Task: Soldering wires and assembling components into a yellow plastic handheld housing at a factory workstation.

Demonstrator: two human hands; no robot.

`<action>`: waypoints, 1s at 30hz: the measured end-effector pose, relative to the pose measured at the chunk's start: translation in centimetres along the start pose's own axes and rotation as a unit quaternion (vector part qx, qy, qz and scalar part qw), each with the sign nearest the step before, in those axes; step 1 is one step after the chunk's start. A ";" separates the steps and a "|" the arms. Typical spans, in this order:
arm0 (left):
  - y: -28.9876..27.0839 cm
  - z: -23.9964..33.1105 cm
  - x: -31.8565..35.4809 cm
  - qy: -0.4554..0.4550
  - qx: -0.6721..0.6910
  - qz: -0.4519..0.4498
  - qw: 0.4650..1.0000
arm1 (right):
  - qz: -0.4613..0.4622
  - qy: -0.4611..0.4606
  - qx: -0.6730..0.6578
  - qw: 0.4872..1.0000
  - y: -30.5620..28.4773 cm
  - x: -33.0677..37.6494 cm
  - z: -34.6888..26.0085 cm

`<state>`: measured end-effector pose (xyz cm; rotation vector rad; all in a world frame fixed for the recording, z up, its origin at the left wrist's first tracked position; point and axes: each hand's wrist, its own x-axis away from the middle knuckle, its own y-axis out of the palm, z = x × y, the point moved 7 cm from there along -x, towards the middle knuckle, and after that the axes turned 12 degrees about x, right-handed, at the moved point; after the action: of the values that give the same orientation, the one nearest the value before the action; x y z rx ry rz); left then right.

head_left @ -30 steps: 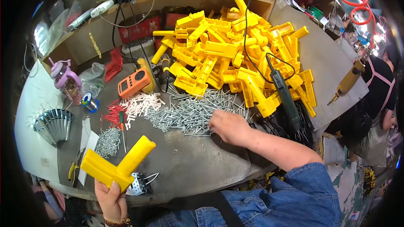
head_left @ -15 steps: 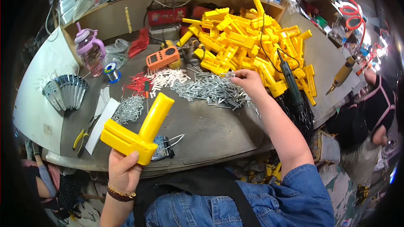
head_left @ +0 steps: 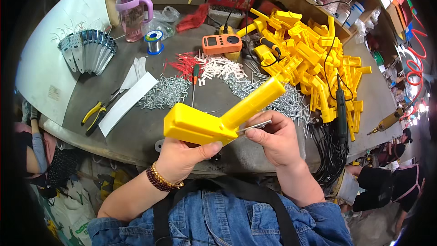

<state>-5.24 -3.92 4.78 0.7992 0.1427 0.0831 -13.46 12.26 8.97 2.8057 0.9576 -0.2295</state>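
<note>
My left hand (head_left: 182, 157) grips a yellow plastic L-shaped housing (head_left: 218, 116) from below, holding it above the near edge of the round grey table (head_left: 136, 132). My right hand (head_left: 273, 136) pinches a thin metal pin (head_left: 252, 126) whose tip touches the housing's inner corner. Behind my hands lies a heap of loose metal pins (head_left: 273, 98), and farther back a big pile of yellow housings (head_left: 314, 59).
On the table lie an orange meter (head_left: 222, 43), red and white small parts (head_left: 205, 66), a screwdriver (head_left: 194, 82), yellow-handled pliers (head_left: 93, 114), white paper strips (head_left: 127, 102), metal brackets (head_left: 86, 50), a pink bottle (head_left: 132, 11), a solder spool (head_left: 154, 41). Black cables and a soldering tool (head_left: 341, 109) hang right.
My right hand left the pin heap with one pin and came to the housing. My left hand raised the yellow housing toward the middle.
</note>
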 end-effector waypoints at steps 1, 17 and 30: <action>0.0 0.2 0.0 -0.001 0.002 0.002 1.000 | -0.018 0.054 -0.017 0.998 -0.1 0.0 0.5; -1.6 -1.3 -0.6 -0.039 0.200 0.002 0.979 | 0.051 -0.268 0.268 0.924 2.2 1.2 -6.3; -0.9 0.0 -0.1 0.091 -0.148 0.004 0.985 | 0.001 -0.298 0.428 0.853 5.4 1.0 -4.6</action>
<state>-5.34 -4.53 4.16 0.4952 0.2933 0.1817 -8.91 9.61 13.86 3.0351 0.7990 -1.7963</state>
